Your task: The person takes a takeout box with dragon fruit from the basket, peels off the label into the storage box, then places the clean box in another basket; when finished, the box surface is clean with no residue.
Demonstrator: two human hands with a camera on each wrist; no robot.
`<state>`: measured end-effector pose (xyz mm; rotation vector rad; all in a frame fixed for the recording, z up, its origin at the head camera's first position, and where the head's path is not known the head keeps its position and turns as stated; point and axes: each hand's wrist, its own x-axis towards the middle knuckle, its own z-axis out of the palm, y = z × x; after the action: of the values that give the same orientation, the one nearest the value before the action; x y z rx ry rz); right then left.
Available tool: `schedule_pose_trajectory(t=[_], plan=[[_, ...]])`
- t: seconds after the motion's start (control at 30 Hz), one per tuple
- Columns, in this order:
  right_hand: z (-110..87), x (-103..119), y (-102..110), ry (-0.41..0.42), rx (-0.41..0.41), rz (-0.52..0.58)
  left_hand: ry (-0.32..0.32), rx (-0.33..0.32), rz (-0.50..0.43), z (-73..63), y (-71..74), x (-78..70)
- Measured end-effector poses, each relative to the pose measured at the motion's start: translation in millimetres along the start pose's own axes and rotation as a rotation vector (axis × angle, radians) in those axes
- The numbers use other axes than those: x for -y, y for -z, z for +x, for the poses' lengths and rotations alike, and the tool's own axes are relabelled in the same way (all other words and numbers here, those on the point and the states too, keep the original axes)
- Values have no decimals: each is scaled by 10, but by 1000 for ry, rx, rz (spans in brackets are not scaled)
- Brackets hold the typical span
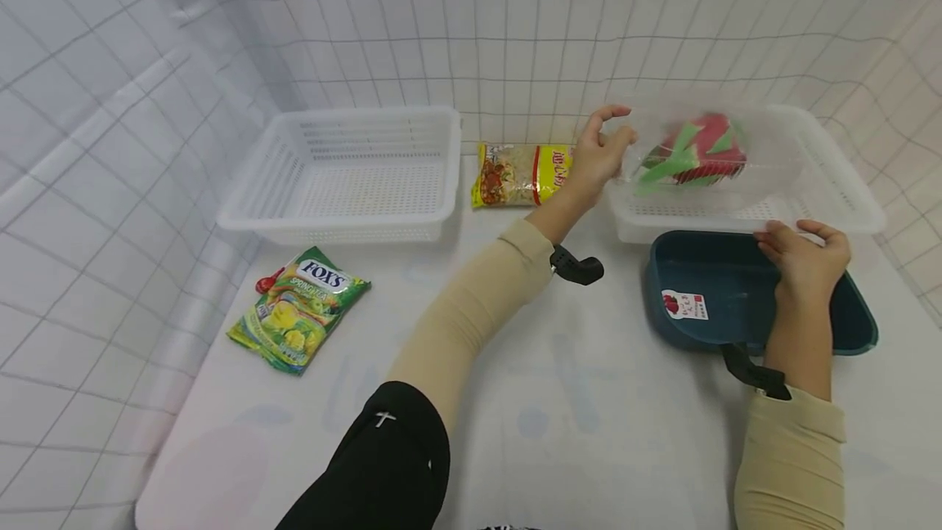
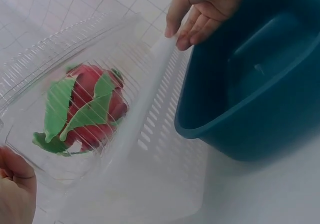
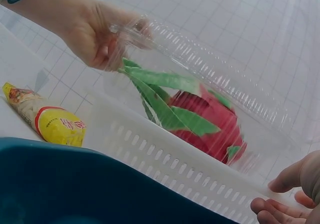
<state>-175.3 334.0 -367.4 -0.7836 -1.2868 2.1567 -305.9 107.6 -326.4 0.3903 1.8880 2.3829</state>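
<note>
My left hand [image 1: 602, 155] grips the left end of a clear plastic clamshell box [image 3: 200, 53], tilted over the right white basket [image 1: 846, 178]. A red dragon fruit with green leaf-like scales [image 1: 710, 145] shows through the clear plastic. My right hand [image 1: 805, 264] pinches the front rim of that basket between thumb and fingers, as the left wrist view shows. Below this hand stands a dark teal basin [image 1: 721, 334] with a small white label on its inner wall, close against the front of the basket.
Another white slotted basket [image 1: 353, 231] stands at the back left. Between the baskets lies a yellow-and-clear food packet [image 1: 515, 176]. A green FOX'S candy bag [image 1: 298, 313] lies at the left, a small red item [image 1: 266, 283] beside it. Grid-patterned sheeting [image 1: 515, 23] rises behind.
</note>
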Motion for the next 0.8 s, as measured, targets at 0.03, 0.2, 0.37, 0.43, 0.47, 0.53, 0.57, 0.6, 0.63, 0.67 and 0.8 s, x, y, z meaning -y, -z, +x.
schedule_pose_trajectory(t=[0.03,0.2,0.37,0.43,0.47,0.53,0.57,0.6,0.63,0.67,0.8], plan=[[2,-3,1,1,-2,-4,-1,5,0,-1,-9,10],[-3,-5,3,-3,-5,-17,5,4,21,4,-95,37],[-4,-15,6,-7,16,24,4,-10,117,20,-159,88],[-6,-22,4,-1,22,32,1,-15,151,33,-182,111],[-8,-24,3,2,25,33,0,-21,169,42,-195,123],[-11,-25,-1,11,27,29,-1,-27,189,60,-219,145],[-13,-25,-4,16,26,24,-2,-31,199,69,-233,158],[-13,-25,-6,18,25,22,-2,-36,212,75,-247,169],[-15,-23,-7,21,23,18,2,-41,224,81,-263,181],[-16,-23,-6,23,20,13,8,-45,236,82,-278,193],[-15,-36,0,30,13,5,49,-60,270,66,-335,243]])
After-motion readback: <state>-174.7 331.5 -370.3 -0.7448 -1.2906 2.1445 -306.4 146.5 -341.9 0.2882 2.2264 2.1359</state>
